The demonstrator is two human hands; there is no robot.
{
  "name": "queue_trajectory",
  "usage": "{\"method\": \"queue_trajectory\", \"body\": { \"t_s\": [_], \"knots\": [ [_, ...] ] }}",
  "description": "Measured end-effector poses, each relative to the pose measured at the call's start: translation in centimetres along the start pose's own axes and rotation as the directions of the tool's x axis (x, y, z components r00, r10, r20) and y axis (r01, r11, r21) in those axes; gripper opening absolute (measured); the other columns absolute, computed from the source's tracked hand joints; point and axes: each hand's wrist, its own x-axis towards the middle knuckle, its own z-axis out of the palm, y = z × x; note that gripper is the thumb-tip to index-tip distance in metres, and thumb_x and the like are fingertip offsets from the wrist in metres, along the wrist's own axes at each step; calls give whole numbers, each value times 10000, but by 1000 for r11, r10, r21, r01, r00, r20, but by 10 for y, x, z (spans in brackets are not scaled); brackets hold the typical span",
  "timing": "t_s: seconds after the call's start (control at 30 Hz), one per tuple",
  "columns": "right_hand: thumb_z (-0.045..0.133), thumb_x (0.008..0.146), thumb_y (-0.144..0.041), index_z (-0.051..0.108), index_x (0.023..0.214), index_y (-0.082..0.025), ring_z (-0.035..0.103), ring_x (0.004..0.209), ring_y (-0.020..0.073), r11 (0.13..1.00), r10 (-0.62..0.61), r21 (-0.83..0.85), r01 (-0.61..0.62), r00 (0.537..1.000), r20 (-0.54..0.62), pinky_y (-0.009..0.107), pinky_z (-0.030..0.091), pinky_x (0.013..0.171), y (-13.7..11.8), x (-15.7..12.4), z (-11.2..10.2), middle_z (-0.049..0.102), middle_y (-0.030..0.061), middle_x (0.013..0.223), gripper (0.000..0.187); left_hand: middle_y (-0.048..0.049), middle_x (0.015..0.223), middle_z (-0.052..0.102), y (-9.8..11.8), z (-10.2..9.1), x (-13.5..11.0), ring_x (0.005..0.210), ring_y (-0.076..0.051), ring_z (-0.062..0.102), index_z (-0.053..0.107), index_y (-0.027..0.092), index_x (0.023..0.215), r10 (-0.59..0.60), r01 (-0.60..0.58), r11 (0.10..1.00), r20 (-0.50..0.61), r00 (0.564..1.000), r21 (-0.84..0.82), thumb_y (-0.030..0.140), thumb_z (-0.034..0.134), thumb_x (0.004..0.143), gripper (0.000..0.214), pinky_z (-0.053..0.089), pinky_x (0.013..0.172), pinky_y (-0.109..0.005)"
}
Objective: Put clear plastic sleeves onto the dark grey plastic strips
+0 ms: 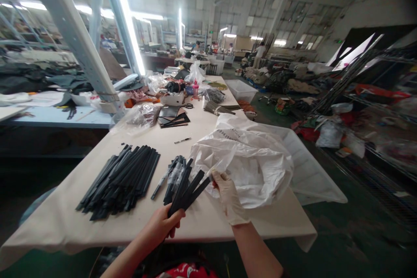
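Observation:
My bare left hand [167, 222] is closed round the lower ends of several flat black strips [186, 191], which fan out up and to the right. My right hand [227, 195], in a pale glove, pinches the far end of one of these strips. On the table left of my hands lies a large heap of similar black strips [120, 180]. Just behind the held strips is a smaller bundle [174, 176] wrapped in clear plastic. A crumpled white sack [247, 160] with printed marks lies right beside my right hand.
The table has a pale cover [208, 226]. A pen [183, 140], dark flat sheets [173, 117], scissors [188, 106] and plastic bags [140, 117] lie farther back. A translucent bin [312, 173] stands against the right edge; a metal post [74, 34] rises at left.

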Motion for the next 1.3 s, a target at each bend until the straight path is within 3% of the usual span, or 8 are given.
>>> {"method": "queue_trajectory", "body": {
  "t_s": [0.17,0.33,0.47,0.67,0.83,1.03,1.17,1.3],
  "knots": [
    [689,609,-547,514,531,-155,368,487,76,961,109,-276,-25,950,294,239,294,500,12,-29,16,441,-49,480,437,43,469,498,13,-1,9,363,-78,445,477,172,641,49,-52,994,-34,998,-101,527,495,697,360,309,362,-191],
    [662,629,-569,591,643,-159,374,511,87,966,37,-258,16,979,200,239,307,509,22,-39,21,456,-44,524,417,55,516,541,14,0,14,355,-78,468,495,168,783,63,-84,973,-104,993,-215,524,611,619,408,318,347,-182],
    [624,689,-567,672,771,-159,447,548,114,954,85,-298,42,912,400,255,344,531,23,-39,20,548,-1,604,419,98,424,455,11,-7,16,295,-48,344,517,162,809,91,-138,962,-204,975,-233,515,620,617,414,240,321,-172],
    [509,750,-627,693,856,-174,577,730,177,985,61,152,-81,989,133,316,449,701,22,-21,30,658,61,806,500,96,380,397,2,-11,15,300,-41,313,515,168,652,73,-104,978,-173,982,-181,516,632,605,370,227,329,-175],
    [557,753,-567,682,861,-149,596,732,199,942,225,134,-308,875,428,332,461,690,46,-30,55,665,68,773,450,92,394,400,2,-11,16,322,-61,349,567,155,717,47,-102,968,-233,971,-230,515,645,575,395,271,343,-191],
    [623,687,-595,690,848,-187,602,744,157,881,286,313,-355,926,245,296,471,736,63,-9,61,676,43,815,444,83,395,407,-39,-23,24,320,-62,352,518,167,643,-35,-34,970,-278,960,-239,563,608,592,409,268,348,-193],
    [593,718,-593,670,967,-188,619,753,166,898,348,143,-417,870,350,306,481,717,85,-7,67,679,71,881,482,78,414,420,-62,-27,43,342,-79,371,523,167,683,-64,-32,966,-355,933,-258,615,586,594,461,292,370,-207],
    [511,733,-636,633,1011,-180,637,785,165,942,318,-131,-308,946,61,288,490,689,103,26,30,671,91,954,547,23,453,497,-75,-46,91,424,-118,459,517,165,595,-65,2,991,-462,885,-134,627,551,631,465,334,430,-229]
  ]
}}
